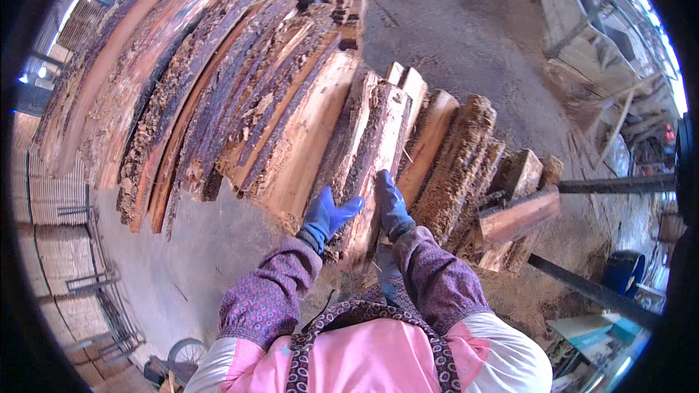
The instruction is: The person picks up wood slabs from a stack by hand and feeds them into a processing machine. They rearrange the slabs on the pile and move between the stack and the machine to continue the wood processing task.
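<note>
Both my hands wear blue gloves. My left hand (329, 216) rests with fingers spread on the near end of a bark-edged wood slab (368, 153) in the stack before me. My right hand (391, 204) lies flat on the same slab's right side, fingers pointing up along it. The slab is rough, with dark bark and a pale cut face, and it leans among other slabs. Purple patterned sleeves cover my forearms.
A long pile of bark-edged slabs (204, 94) fans out to the left. Shorter slabs and offcuts (510, 204) lie to the right, near a dark metal bar (590, 291). Sawdust covers the ground (466, 36). A blue bucket (622, 269) stands at the lower right.
</note>
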The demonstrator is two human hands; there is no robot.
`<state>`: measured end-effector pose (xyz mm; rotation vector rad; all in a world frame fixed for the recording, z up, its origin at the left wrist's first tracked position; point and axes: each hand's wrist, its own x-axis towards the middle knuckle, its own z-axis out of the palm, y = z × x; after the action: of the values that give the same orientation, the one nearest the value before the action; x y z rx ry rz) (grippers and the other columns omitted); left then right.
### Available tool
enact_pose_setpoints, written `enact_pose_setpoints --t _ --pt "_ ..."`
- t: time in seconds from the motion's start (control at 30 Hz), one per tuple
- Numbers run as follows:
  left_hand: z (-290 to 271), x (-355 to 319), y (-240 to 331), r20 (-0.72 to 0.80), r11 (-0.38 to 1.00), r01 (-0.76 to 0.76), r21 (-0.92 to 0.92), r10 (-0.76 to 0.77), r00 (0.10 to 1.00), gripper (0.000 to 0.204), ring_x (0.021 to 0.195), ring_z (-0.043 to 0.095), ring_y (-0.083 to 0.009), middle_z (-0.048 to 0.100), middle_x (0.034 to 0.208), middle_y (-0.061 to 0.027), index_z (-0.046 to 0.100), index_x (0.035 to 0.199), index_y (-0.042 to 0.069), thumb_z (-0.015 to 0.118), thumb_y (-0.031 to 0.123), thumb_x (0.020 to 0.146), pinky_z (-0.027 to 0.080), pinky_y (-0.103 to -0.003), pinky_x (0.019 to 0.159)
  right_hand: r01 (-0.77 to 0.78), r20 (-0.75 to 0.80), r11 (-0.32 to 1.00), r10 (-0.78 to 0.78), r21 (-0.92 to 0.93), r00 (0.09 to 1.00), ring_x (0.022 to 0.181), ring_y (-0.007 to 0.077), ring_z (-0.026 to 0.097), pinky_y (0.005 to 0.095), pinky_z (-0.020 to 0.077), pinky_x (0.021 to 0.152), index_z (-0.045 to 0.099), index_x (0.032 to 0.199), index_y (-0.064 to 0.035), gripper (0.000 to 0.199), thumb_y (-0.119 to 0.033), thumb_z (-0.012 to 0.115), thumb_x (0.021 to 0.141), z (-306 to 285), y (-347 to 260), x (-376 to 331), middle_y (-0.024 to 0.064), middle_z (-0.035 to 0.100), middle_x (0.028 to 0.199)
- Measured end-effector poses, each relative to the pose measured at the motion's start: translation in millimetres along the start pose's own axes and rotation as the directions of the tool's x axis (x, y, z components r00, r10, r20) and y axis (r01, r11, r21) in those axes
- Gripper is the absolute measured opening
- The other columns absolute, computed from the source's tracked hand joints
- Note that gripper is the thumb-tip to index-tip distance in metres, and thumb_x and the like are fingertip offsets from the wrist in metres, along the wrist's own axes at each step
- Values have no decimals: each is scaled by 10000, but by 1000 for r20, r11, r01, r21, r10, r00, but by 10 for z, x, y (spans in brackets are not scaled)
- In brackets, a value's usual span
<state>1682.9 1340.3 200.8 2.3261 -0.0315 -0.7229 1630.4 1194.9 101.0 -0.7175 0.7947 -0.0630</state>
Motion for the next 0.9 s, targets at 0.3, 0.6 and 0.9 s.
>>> enact_pose_setpoints --t 0.3,0.6,0.9 --pt "13 -1434 241 325 730 -643 -231 681 657 813 1055 630 -264 635 1155 -177 423 1345 37 762 467 744 484 -379 908 267 -74 950 -259 158 963 846 150 558 316 468 804 577 1149 -23 432 -394 556 928 -734 -521 -2271 10 613 965" --pt "791 -2806 394 700 630 -457 -628 714 24 727 1028 579 -162 582 1222 -122 341 1442 92 722 215 835 474 -317 905 760 -663 550 -716 -346 217 779 99 523 283 460 705 649 1020 -36 285 -300 606 924 -1688 -15 -5431 -20 612 908" --pt "1352 -2156 -604 734 732 -653 -196 551 398 623 905 611 -171 633 1034 -91 422 1358 55 714 198 827 513 -304 797 107 -456 456 -785 -883 -419 1215 294 500 388 357 1061 467 1319 73 423 -171 399 981 -3439 1013 -8876 202 518 1319"
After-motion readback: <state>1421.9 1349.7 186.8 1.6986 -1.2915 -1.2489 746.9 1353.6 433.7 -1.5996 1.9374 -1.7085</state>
